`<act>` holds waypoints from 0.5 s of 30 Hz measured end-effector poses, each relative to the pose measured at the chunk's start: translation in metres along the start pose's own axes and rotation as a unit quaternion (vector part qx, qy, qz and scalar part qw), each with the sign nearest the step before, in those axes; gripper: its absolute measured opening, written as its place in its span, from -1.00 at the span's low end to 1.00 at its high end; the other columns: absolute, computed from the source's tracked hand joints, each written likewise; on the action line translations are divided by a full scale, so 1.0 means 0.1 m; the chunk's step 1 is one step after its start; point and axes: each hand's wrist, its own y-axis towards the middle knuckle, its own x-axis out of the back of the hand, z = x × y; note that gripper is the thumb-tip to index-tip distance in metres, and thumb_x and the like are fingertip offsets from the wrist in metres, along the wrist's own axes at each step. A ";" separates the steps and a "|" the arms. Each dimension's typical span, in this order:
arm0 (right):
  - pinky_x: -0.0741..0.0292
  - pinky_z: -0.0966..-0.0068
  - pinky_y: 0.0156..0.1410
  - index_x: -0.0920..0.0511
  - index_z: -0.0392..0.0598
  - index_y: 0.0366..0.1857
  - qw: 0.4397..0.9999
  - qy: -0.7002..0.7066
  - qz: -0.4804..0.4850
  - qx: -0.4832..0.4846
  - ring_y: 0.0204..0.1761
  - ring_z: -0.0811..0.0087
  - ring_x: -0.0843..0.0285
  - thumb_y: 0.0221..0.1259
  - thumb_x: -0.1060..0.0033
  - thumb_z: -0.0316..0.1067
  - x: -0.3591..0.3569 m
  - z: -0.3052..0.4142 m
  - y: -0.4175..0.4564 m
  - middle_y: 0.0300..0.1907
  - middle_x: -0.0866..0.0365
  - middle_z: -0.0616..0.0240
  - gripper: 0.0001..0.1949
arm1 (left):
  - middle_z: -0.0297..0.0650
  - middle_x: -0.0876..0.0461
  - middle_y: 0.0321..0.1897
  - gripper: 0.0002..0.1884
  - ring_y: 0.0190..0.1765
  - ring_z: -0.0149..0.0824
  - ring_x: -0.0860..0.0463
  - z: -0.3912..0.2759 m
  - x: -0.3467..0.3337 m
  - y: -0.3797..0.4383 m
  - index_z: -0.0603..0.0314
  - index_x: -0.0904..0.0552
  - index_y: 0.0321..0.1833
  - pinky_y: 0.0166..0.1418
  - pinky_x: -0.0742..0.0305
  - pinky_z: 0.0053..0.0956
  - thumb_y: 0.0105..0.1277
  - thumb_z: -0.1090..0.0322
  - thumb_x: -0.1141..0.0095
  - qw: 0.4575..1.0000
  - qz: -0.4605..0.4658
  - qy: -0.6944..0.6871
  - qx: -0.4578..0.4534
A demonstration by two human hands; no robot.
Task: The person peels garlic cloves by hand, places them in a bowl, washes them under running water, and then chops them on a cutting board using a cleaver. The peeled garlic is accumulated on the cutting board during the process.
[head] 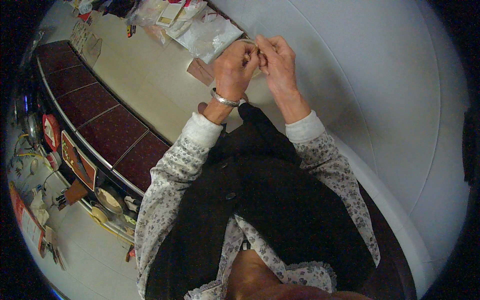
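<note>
My left hand (pixel 233 67), with a silver bracelet (pixel 224 99) at its wrist, is raised in front of me with curled fingers. My right hand (pixel 278 60) meets it at the fingertips. Both pinch a thin pale cord-like strip (pixel 245 40), mostly hidden by the fingers; its exact kind is unclear. Just beyond my left hand lies a white plastic bag (pixel 210 35), with a brown cardboard piece (pixel 200 71) below it.
A dark red tiled counter (pixel 101 112) with a metal edge runs along the left. Beyond it are a red-rimmed tray (pixel 78 159), a knife block (pixel 75 192) and a pan (pixel 108 200). A pale wall (pixel 375 93) curves along the right. Plastic bags (pixel 148 11) are piled at the top.
</note>
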 end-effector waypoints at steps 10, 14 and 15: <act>-0.14 0.75 -0.55 -0.53 -0.15 -0.26 0.995 0.017 0.090 -0.034 -0.57 0.73 -0.25 0.35 -0.13 -0.18 0.20 -0.06 0.08 -0.46 -0.47 0.43 -0.77 | -0.28 -0.64 -0.52 -0.82 -0.50 -0.52 -0.56 0.16 0.02 0.03 0.32 -0.60 -0.24 -0.45 -0.44 -0.59 0.35 0.30 -0.15 0.974 0.031 -0.147 0.171; -0.13 0.79 -0.57 -0.54 -0.21 -0.12 0.987 0.057 0.141 -0.059 -0.59 0.73 -0.20 0.42 -0.03 -0.21 0.32 -0.06 0.13 -0.34 -0.58 0.31 -0.75 | -0.35 -0.59 -0.56 -0.78 -0.56 -0.58 -0.48 0.31 0.04 0.09 0.35 -0.59 -0.21 -0.52 -0.38 -0.62 0.39 0.27 -0.13 0.934 0.040 -0.260 0.242; -0.13 0.79 -0.57 -0.54 -0.23 -0.08 0.985 0.064 0.149 -0.063 -0.58 0.73 -0.19 0.43 -0.01 -0.21 0.33 -0.06 0.15 -0.31 -0.60 0.28 -0.73 | -0.35 -0.59 -0.57 -0.78 -0.57 -0.58 -0.48 0.34 0.04 0.10 0.34 -0.60 -0.22 -0.52 -0.37 -0.63 0.38 0.26 -0.14 0.938 0.055 -0.242 0.243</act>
